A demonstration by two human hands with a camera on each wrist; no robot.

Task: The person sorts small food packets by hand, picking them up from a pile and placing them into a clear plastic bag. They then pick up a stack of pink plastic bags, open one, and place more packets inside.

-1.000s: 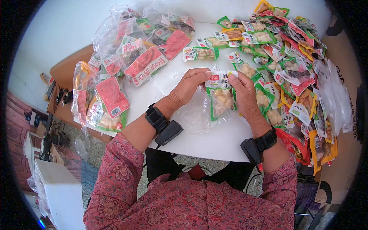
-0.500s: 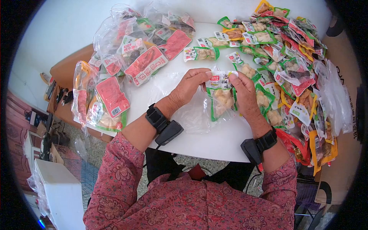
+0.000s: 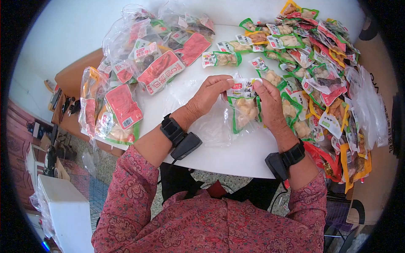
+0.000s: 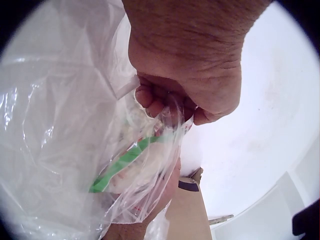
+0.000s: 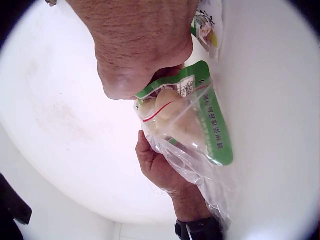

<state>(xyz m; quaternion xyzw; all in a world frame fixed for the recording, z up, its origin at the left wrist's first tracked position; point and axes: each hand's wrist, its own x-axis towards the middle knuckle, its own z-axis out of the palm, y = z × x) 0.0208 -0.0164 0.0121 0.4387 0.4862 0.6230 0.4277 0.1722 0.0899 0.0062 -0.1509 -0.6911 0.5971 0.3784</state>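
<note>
Both hands hold a green-edged food packet (image 3: 244, 110) upright over the white table, in the middle of the head view. My left hand (image 3: 211, 95) pinches its white top at the left corner. The right hand (image 3: 271, 103) pinches the top's right corner, thumb in front. Pale lumpy pieces show through the packet's window. A clear plastic bag (image 3: 209, 126) hangs about the packet and spreads below the left hand. In the right wrist view, the bag's red zip line crosses the packet (image 5: 223, 137). The left wrist view has the crumpled bag (image 4: 50, 130) beside the left hand's curled fingers.
Filled clear bags with red packets (image 3: 161, 71) stand at the table's back left. On the right rises a heap of loose packets (image 3: 291, 110) with green, yellow and red edges. One packet (image 3: 220, 59) lies beyond the hands. Empty clear bags (image 3: 371, 107) hang by a cardboard box (image 3: 375, 177).
The packet's printed top has tilted very slightly between the fingers. Both hands keep their hold and place.
</note>
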